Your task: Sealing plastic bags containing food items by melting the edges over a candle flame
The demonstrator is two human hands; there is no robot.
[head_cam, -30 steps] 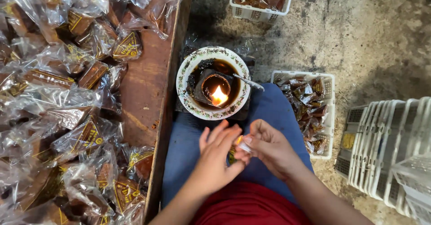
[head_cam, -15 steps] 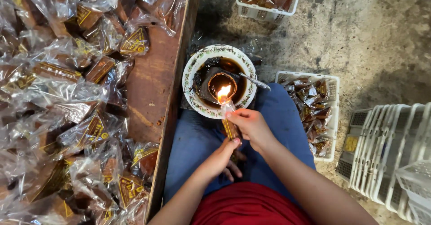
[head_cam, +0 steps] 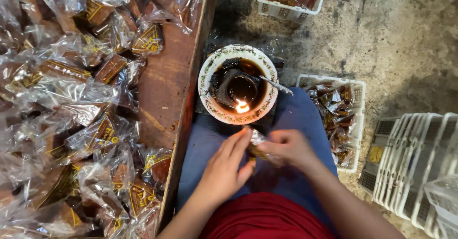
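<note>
Nearest, both hands meet over the lap, above blue trousers (head_cam: 286, 124) and a red shirt (head_cam: 262, 220). Left hand (head_cam: 229, 167): fingers extended and loosely together, palm turned inward, fingertips touching a small clear packet (head_cam: 257, 141) with a brown piece inside. Right hand (head_cam: 288, 148): curled, thumb and fingers pinching the same packet from the other side. Packet sits between the two hands, just below the bowl; exact shape partly hidden by fingers.

Just beyond the hands: a round bowl (head_cam: 210, 72) with patterned rim, resting at the knees beside the counter edge. Inside, dark liquid or wax, a blackened small cup (head_cam: 241, 86), and a small flame (head_cam: 242, 108) burning at the near side. A metal spoon handle (head_cam: 276, 85) lies across the right rim.

Left: wooden counter (head_cam: 167, 86), heaped with clear-wrapped brown sweets (head_cam: 71, 115) bearing yellow labels; bare wood shows only along the right strip.

Right of the knee: white plastic basket (head_cam: 355, 84) on the concrete floor (head_cam: 396, 34), holding more wrapped brown pieces. Further right, a stack of empty white baskets (head_cam: 420, 158) tipped on edge.

Farthest, top: another white basket (head_cam: 286, 11) with wrapped pieces, cut off by the frame.
</note>
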